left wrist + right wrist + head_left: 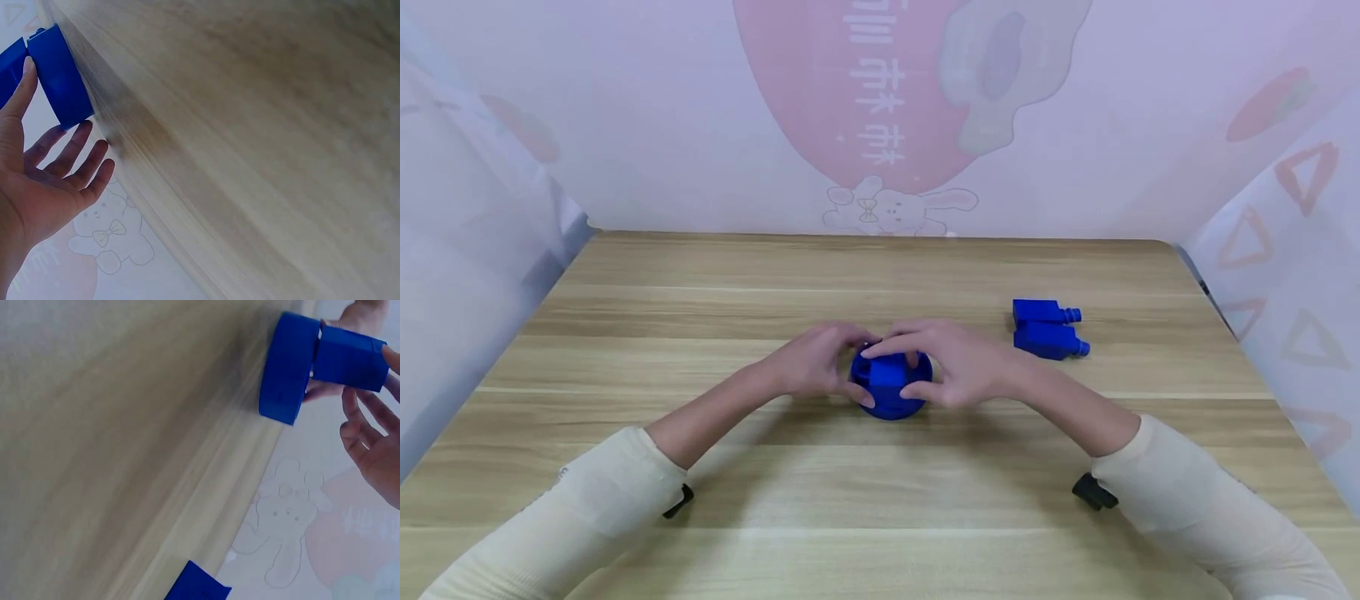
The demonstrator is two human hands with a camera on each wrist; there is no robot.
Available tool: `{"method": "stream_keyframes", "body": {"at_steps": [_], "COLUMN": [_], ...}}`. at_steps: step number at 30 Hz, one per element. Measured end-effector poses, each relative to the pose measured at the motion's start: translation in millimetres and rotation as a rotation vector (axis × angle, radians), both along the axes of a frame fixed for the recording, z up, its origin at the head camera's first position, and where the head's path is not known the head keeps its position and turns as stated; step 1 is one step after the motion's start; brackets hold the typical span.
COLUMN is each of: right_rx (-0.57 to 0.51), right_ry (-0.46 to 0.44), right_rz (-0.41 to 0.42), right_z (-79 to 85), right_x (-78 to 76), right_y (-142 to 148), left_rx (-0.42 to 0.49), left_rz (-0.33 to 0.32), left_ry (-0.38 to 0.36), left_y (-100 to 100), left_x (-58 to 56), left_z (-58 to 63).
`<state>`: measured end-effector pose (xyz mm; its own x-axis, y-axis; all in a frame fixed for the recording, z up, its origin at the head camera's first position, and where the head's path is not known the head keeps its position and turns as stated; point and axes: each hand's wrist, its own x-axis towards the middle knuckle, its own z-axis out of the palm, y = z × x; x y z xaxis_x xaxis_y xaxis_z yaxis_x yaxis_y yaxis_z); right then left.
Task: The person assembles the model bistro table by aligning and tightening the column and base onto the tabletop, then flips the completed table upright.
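Note:
A round blue base [892, 412] stands on the wooden table between the two hands. On top of it sits a blue box-shaped block [350, 359], upright, with a thin gap showing between the two in the right wrist view. My left hand [812, 362] holds the round base at its side, thumb at the near edge and fingers round the far side. From above, my right hand [962, 364] pinches the block between thumb and fingers; its other fingers are loosely bent in the right wrist view.
Two blue bottle-shaped pieces [1048, 340] with ribbed necks lie side by side on the table [880, 500], right of the hands. A printed white curtain [662, 125] hangs along the table's far edge and continues at both sides.

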<state>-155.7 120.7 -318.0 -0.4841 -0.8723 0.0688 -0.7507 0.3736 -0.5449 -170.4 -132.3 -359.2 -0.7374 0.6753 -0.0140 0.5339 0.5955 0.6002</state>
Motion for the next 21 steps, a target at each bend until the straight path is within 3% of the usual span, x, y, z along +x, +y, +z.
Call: {"method": "stream_keyframes", "body": {"at_steps": [4, 8, 17, 21], "right_rx": [-0.008, -0.033, -0.001, 0.019], "right_ry": [-0.086, -0.103, 0.099, 0.175], "right_rz": [0.002, -0.035, -0.232, -0.274], "right_z": [3.3, 2.3, -4.7, -7.4], "right_x": [-4.8, -8.8, -8.3, -5.3], "right_y": [4, 4, -1, -1], "left_rx": [-0.003, -0.007, -0.015, -0.025], "left_rz": [0.001, 0.000, 0.003, 0.008], "left_ry": [-0.003, 0.004, 0.020, 0.021], "left_y": [0, 0, 0, 0], "left_x": [-1.2, -1.6, -0.4, 0.7], "left_z": [-0.6, -0.6, -1.3, -0.4]}}
